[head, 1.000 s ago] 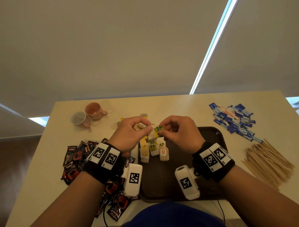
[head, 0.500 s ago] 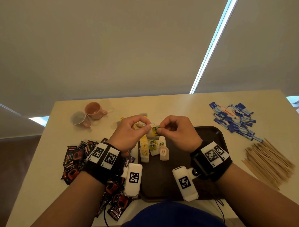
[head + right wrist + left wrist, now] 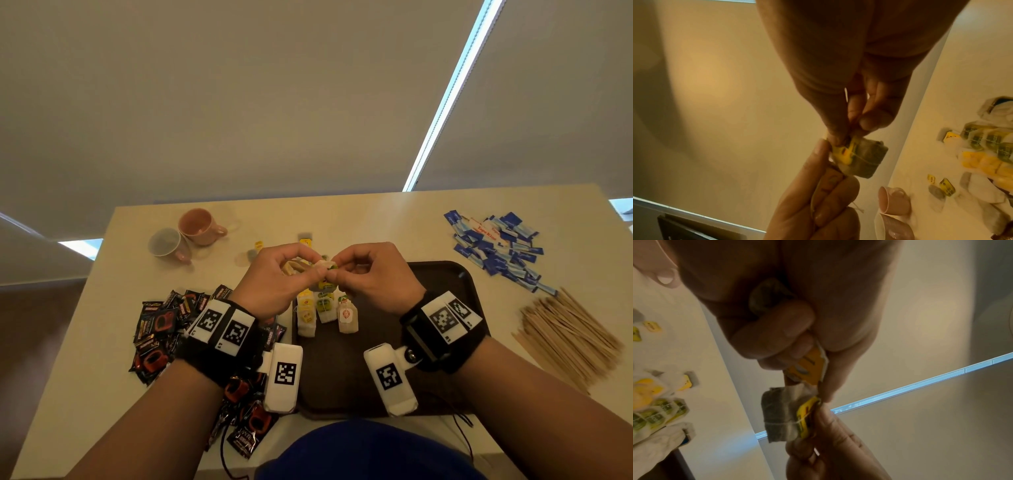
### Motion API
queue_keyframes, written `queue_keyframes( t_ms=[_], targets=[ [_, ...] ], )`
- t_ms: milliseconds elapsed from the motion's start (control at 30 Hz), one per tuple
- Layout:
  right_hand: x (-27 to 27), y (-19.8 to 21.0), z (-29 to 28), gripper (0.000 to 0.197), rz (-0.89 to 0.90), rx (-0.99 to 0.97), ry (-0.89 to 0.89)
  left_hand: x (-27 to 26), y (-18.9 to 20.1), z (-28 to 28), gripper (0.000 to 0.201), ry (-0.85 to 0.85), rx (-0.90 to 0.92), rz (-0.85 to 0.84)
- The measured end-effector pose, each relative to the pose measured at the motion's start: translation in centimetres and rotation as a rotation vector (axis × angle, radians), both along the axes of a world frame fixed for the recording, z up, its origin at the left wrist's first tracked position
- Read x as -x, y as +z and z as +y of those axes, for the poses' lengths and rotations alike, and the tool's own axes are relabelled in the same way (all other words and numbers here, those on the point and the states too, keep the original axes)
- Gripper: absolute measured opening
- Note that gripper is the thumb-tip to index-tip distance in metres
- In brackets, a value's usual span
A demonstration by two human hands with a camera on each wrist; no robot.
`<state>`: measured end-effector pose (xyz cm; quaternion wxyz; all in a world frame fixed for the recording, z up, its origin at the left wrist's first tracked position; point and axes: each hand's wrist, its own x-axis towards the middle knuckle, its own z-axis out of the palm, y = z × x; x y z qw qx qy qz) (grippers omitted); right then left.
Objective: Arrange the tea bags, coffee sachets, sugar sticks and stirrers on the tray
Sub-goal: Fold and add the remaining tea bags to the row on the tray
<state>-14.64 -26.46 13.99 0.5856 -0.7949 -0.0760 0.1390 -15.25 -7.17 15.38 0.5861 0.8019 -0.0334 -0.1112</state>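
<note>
We sit at a pale cream table (image 3: 376, 219), plain grey-beige blinds (image 3: 239, 102) before us, a bright strip of daylight (image 3: 452, 92) between them, brown floor (image 3: 51, 342) at our left, soft dim light.

Bare tray (image 3: 428, 329) floor is left open on the right half and along the near edge. Its far left part is taken up by rows of tea bags (image 3: 323, 308), above which both hands are raised. The tabletop left of the tray is blocked by a heap of coffee sachets (image 3: 164, 329); the far left corner by two cups (image 3: 186, 234). Right of the tray, sugar sticks (image 3: 496, 250) and stirrers (image 3: 568, 335) are piled, with bare table (image 3: 376, 219) behind the tray
</note>
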Motion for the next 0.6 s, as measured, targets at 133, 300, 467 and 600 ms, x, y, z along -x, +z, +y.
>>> queue_keyframes(
  t_ms=[133,300,467,600],
  targets=[
    [-0.6,-0.8,-0.5,0.007,-0.047,0.073,0.086,-0.3,-1.3,0.3,0.008,0.023,-0.041,-0.003],
    [-1.0,-2.8,-0.3,0.007,0.096,0.065,0.133,0.0,-2.6,0.2,0.008,0.034,-0.136,0.081],
    [-1.3,-7.9,0.1,0.004,0.220,0.261,0.112,-0.7,-3.9,1.3,0.009,0.151,-0.134,0.133],
    [-1.2,-12.2,1.0,0.003,0.404,0.376,0.147,-1.1,-4.1,1.1,0.012,0.131,-0.149,0.152]
  ],
)
